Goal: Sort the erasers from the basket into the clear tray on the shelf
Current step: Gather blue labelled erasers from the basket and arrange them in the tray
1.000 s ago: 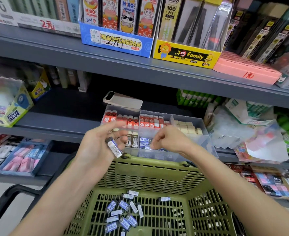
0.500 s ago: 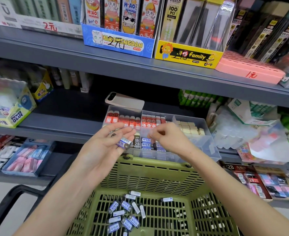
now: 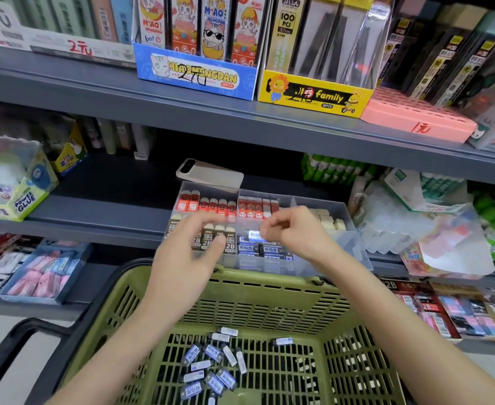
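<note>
Over tray (image 3: 332, 263), eraser (image 3: 254, 235) in right hand (image 3: 297, 230)

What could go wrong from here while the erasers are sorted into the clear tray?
1. The right hand seems to pinch a blue-labelled eraser by the fingertips alone over the clear tray. It might slip and land in the wrong compartment.
2. The left hand, blurred and with fingers spread, hovers close over the upright brown 2B erasers and could knock them over.
</note>
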Demonstrator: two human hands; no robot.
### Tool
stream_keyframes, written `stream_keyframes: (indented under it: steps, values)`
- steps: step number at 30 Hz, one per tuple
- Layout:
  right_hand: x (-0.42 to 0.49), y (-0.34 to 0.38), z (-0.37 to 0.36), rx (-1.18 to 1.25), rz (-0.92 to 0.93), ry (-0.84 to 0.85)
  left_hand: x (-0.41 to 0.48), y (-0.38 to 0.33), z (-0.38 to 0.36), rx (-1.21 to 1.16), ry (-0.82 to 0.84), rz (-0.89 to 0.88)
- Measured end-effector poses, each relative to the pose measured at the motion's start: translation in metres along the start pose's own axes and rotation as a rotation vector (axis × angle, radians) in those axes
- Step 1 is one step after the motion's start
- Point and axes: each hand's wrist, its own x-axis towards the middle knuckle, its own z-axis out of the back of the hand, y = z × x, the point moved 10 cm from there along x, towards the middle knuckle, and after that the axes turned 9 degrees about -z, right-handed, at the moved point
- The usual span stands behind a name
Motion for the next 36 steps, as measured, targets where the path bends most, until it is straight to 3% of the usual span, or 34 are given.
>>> stream_keyframes:
  steps: [5,10,22,36]
  values:
    - [0.019,-0.019,-0.023,-0.177,-0.057,0.056,-0.018,0.0,-0.013,0.534,0.145,-0.26]
    - [0.027,-0.018,-0.038,-0.257,-0.036,0.061,-0.028,0.016,-0.03,0.7,0.314,-0.325]
    - [0.023,-0.024,-0.045,-0.158,-0.061,0.222,-0.029,0.02,-0.03,0.742,0.328,-0.344]
    - [0.027,-0.02,-0.045,-0.282,0.021,0.14,-0.03,0.021,-0.028,0.72,0.304,-0.361]
